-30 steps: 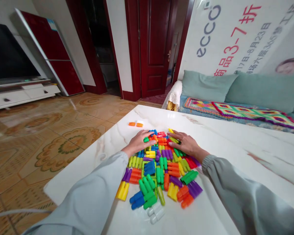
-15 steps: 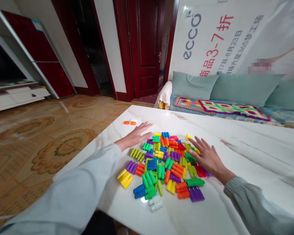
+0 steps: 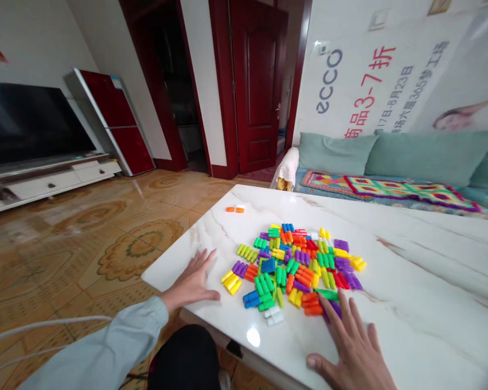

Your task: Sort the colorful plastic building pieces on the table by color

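Colourful plastic building pieces point(image 3: 290, 268), shaped like joined bullets in green, orange, purple, yellow, blue, red and white, lie in a loose heap on the white marble-patterned table point(image 3: 423, 303). To the left of the heap, by the table's left edge, my left hand point(image 3: 193, 284) has its fingers spread and holds nothing. My right hand point(image 3: 352, 344) is at the near right of the heap, fingers apart and empty. Its fingertips overlap a purple piece point(image 3: 334, 310) and come close to a green one point(image 3: 326, 294); whether they touch, I cannot tell.
Two small orange-and-white pieces point(image 3: 235, 209) lie apart near the table's far left corner. Behind the table stands a sofa with green cushions point(image 3: 337, 154) and a crocheted cover point(image 3: 410, 192). A television point(image 3: 34, 122) and a red fridge point(image 3: 116, 122) are at the left.
Both hands have drawn back towards me, the left one also outward from the heap. The camera view has turned somewhat left. The heap looks much the same, with more of its right side uncovered.
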